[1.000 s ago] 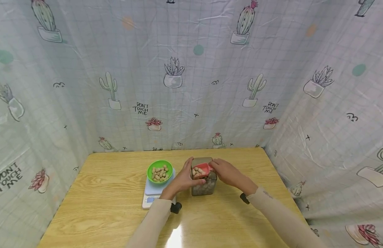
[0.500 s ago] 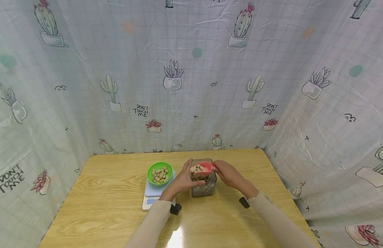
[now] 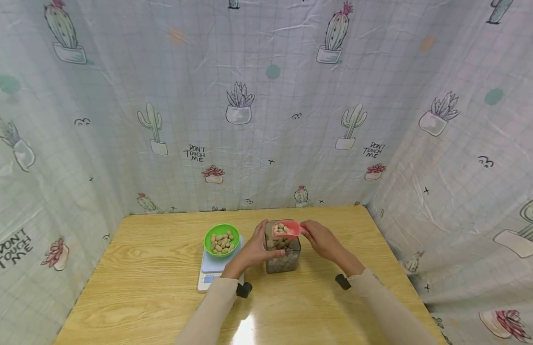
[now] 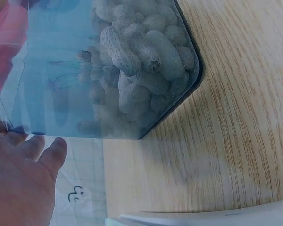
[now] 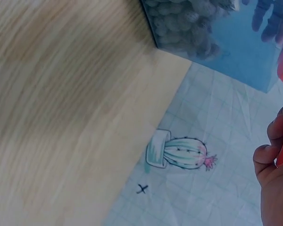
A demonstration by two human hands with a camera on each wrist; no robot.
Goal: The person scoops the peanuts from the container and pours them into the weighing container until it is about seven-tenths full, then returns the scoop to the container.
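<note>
- the left hand (image 3: 252, 250) was set wide around the clear container (image 4: 56, 110), thumb across its near side, fingers along its left, holding it on the table (image 3: 154, 273).
- the right hand (image 3: 321, 240) had a narrow grip, fingers closed on the handle of the red scoop (image 3: 295, 230).
- the scoop, carrying a small load of peanuts, was at the container's mouth; i couldn't tell whether it sat above or just inside the rim.
- as for what was done, the green bowl (image 3: 224, 227) on the kitchen scale (image 3: 209, 266) already had a good batch of peanuts in it; the display was too small to read.
- what was left, i judged, was mainly the scoop's load, not yet tipped out; plenty more nuts lay in the container's lower part.
</note>
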